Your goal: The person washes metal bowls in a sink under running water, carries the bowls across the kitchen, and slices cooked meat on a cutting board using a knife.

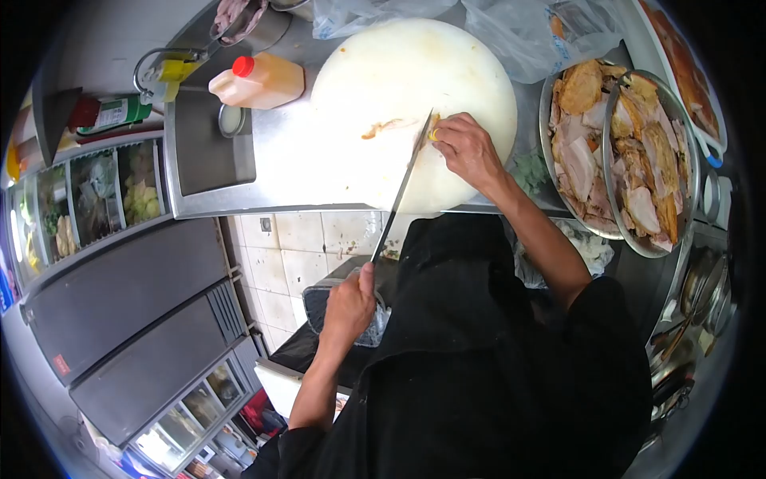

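My left hand [349, 303] is closed around the handle of a long knife [401, 188], below the front edge of the counter. The blade points up and away over a round white cutting board [415, 56]. My right hand [469, 156] rests on the board with its fingers pinched on a small yellow-edged piece of meat [434, 128], right beside the blade near its tip. Left of the blade lies a thin strip of meat [383, 128] with a browned end. My fingers partly hide the piece they hold.
Two overlapping metal trays [611, 160] of sliced cooked meat stand at the right. A red-capped jug [257, 81] and a sink [211, 156] are to the left. Plastic bags [542, 40] lie behind the board. A lined bin [319, 307] is below the counter.
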`<state>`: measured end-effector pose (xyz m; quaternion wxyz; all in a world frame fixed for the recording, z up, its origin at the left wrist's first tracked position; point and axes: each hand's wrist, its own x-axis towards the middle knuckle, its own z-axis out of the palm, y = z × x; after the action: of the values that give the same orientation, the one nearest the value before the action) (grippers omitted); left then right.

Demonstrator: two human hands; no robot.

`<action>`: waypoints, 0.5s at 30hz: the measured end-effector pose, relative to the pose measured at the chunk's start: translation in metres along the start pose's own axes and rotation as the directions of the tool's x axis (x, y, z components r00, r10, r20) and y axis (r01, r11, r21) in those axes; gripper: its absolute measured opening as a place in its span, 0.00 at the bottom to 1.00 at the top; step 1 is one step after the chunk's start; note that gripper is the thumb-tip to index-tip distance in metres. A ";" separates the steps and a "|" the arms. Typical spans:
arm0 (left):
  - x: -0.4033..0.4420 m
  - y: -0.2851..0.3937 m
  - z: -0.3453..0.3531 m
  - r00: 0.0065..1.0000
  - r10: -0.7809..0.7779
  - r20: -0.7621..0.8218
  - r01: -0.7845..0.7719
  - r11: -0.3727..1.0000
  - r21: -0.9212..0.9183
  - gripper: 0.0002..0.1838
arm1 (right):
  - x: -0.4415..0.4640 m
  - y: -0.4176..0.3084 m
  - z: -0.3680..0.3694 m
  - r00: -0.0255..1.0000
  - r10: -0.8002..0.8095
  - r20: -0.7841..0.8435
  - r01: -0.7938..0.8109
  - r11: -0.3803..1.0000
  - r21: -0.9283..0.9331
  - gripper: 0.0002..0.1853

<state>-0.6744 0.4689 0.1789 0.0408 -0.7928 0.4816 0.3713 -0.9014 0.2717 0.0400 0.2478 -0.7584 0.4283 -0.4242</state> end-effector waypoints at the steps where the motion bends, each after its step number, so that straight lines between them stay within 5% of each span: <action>1: 0.008 0.000 0.006 0.999 0.042 -0.010 -0.042 0.999 0.003 0.33 | 0.000 0.000 0.001 1.000 0.000 0.004 0.000 1.000 -0.004 0.07; 3: 0.028 0.009 0.015 0.992 0.120 -0.045 -0.120 0.993 0.000 0.33 | 0.001 -0.001 0.004 1.000 0.003 0.001 -0.003 1.000 -0.015 0.07; 11: 0.007 0.007 -0.012 0.958 0.004 -0.288 -0.006 1.000 -0.005 0.32 | 0.025 0.001 0.019 0.995 0.041 0.087 -0.048 0.996 0.080 0.06; 15: 0.010 -0.011 -0.005 0.878 0.085 -0.472 -0.027 0.991 0.128 0.29 | 0.038 -0.030 0.005 0.994 0.102 -0.035 -0.101 0.995 0.023 0.17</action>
<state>-0.6604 0.4653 0.1733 -0.0427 -0.8416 0.5206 0.1371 -0.8738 0.2548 0.0761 0.2692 -0.7252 0.4662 -0.4294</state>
